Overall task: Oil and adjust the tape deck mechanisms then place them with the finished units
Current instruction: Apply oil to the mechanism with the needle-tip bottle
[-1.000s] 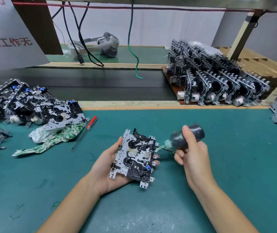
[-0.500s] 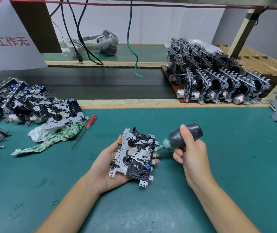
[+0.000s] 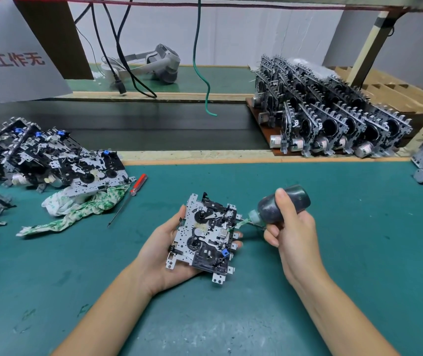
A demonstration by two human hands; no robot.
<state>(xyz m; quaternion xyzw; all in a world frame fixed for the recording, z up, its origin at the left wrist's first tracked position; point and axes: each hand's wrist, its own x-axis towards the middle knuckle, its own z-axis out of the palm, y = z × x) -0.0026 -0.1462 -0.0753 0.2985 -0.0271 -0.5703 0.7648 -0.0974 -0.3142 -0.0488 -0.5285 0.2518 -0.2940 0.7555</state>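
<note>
While the nozzle sits at the deck's right edge, risks first:

over-oil: bottle (image 3: 283,204) is soft and the right hand (image 3: 291,233) is wrapped round it, thumb on top. One hard squeeze likely floods the mechanism; oil on the reels would be bad.
missed spot: nozzle (image 3: 240,223) is thin, pale green, tip touching or just off the deck's right edge, can't tell which. A small wobble puts the drop on the plate instead of the pivot.
drop: deck (image 3: 203,237) is held clear of the mat, lying face up in the left hand (image 3: 165,249), thumb on its left edge, fingertips showing past its right edge. Oily metal and stamped tabs make for a poor hold; it could slip.
snag: corner tabs stick out, sharp-looking. They could catch skin.

deck build: flat stamped steel plate, perforated; black plastic parts, two round reel hubs, small blue piece near the lower right.
bottle: dark, glossy, rounded; smudged surface.
mat (image 3: 359,253): teal, matte, scuffed, with pale marks.
rag (image 3: 77,209): white-green cloth, crumpled, partly under a deck of the left pile (image 3: 51,160).
screwdriver (image 3: 128,199): red handle, thin shaft, just right of the rag.
finished units (image 3: 333,119): upright rows on a brown board, well apart from the hands, far right. Cylindrical motors face front.
</note>
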